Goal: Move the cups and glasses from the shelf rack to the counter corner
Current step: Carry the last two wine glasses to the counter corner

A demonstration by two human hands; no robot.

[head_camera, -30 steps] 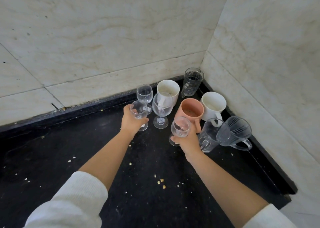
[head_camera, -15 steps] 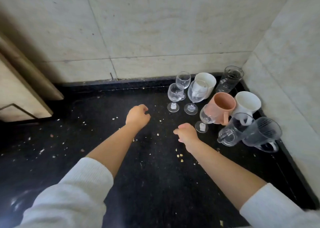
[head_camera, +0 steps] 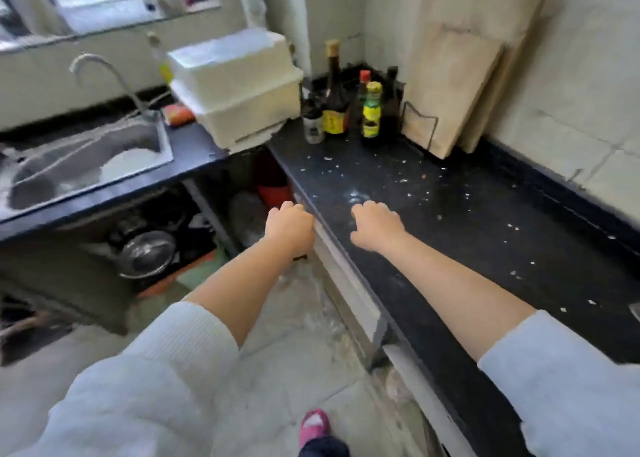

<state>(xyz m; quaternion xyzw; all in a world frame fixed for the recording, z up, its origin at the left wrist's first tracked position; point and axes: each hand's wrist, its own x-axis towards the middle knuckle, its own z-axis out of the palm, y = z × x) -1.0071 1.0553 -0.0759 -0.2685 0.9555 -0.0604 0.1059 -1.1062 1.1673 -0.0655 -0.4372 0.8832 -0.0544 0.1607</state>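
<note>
Black stone fills the right half of what we see: the surface (head_camera: 433, 214) runs from 5 o'clock up to a corner at 1 o'clock, speckled with pale crumbs. We hold both arms out ahead, white sleeves pushed back from bare forearms. Our left hand (head_camera: 289, 226) hangs off the surface's front edge, above the floor (head_camera: 277, 370), fingers curled loosely inward and holding nothing. Our right hand (head_camera: 375, 224) hovers over the stone near its edge, fingers likewise half curled and empty; whether it touches the stone we cannot tell. No cups or glasses show anywhere in this view. At 12 o'clock a cluster of bottles (head_camera: 349, 106) stands near the corner, a tall dark one beside a smaller one with a yellow label and green cap. Just right of them, at 1 o'clock, two wooden boards (head_camera: 457, 85) lean against the tiled wall, with a thin wire stand in front. A white lidded box (head_camera: 239, 85) sits at 11 o'clock, overhanging the edge. At 9 o'clock a steel sink (head_camera: 86, 165) with a curved tap sits under a window. A pink slipper (head_camera: 313, 425) shows at 6 o'clock.
</note>
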